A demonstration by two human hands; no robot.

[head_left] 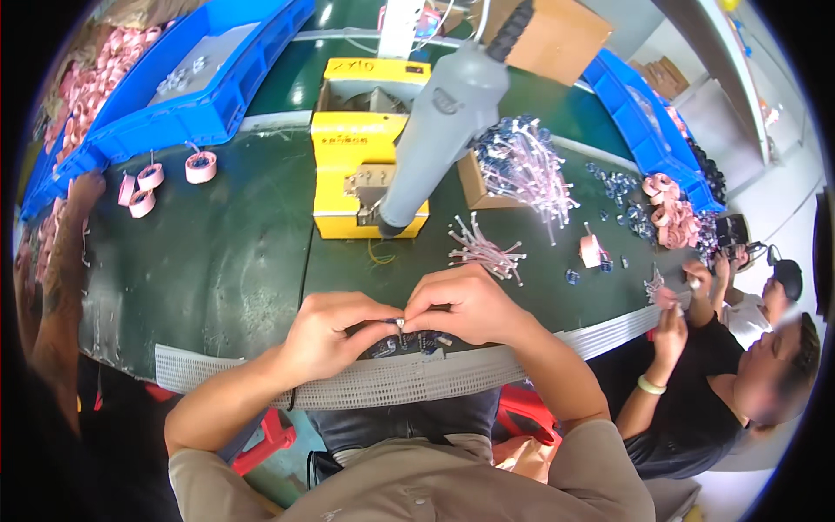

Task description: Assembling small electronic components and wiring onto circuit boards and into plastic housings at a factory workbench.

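Near the table's front edge, my left hand [335, 332] and my right hand [463, 304] meet fingertip to fingertip. Both are closed in a pinch around a small part with a white plug [400, 323]; the fingers cover most of it. Just beneath lie several small dark blue circuit boards [383, 348]. Beyond my right hand is a loose bunch of short pinkish cables [484, 248] with white plugs at their ends. Farther back, a cardboard box [484, 187] is heaped with more boards and cables [526, 161].
A yellow machine [335, 191] stands ahead, with a grey handheld tool [444, 130] before it. Pink rings [200, 167] sit at left below a blue crate [165, 130]. Another blue crate [648, 130] is at right. Co-workers' arms [61, 270] and hands [670, 331] flank me.
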